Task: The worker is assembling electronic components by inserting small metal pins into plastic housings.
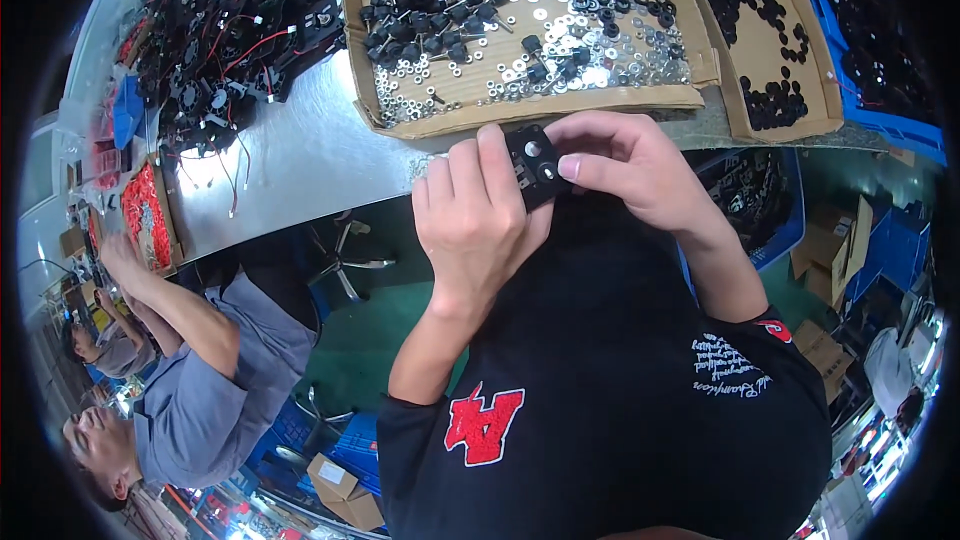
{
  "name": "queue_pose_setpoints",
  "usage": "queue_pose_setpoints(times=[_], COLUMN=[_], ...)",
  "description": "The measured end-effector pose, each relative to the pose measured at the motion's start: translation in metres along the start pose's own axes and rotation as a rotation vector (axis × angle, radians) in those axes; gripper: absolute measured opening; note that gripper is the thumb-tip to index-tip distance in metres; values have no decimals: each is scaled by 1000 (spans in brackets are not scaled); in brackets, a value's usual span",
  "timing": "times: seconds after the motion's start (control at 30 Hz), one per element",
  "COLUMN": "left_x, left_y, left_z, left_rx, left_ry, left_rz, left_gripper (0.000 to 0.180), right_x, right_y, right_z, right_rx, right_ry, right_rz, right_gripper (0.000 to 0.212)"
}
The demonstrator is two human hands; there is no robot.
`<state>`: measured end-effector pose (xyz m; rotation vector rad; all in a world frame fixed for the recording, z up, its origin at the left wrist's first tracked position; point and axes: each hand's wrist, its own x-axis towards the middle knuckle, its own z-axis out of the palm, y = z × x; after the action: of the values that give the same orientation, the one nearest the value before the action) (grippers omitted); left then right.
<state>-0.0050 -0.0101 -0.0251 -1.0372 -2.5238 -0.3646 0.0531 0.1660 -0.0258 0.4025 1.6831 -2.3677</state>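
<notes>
Black shirt front (pixel 640 370) nearest, lower centre of frame. Left hand (pixel 470 210): fingers bent, side by side, gripping the left end of a small black part (pixel 536 168) at upper centre, clear of the table edge. Right hand (pixel 645 170): thumb and forefinger pinching its right end; remaining fingers curled. Beyond, top centre: cardboard tray (pixel 620 98) of black-headed screws (pixel 430 30), rings and washers. Upper left: heap of wired black assemblies (pixel 215 50) on metal table (pixel 300 160). Lower left: co-worker (pixel 215 390) in grey.
</notes>
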Motion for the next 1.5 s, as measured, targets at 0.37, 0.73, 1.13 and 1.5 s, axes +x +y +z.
queue_pose_setpoints(times=[0.37, 0.73, 1.13, 1.5], left_x=[9, 2, -12, -9], left_y=[-9, -28, -9, -12], left_z=[-38, -42, -41, -25], left_rx=[-730, -1728, -1679, -1866], left_ry=[-275, -767, -593, -617], left_rz=[-132, -844, -925, -1066], left_gripper=[54, 46, 35, 29], right_x=[-3, -6, -7, 12], right_y=[-7, -8, -4, -38], right_z=[0, 10, 13, 10], right_rx=[52, 103, -166, -555], right_ry=[26, -49, 44, 148], right_rz=[41, 54, -113, -295], right_gripper=[22, 21, 15, 16])
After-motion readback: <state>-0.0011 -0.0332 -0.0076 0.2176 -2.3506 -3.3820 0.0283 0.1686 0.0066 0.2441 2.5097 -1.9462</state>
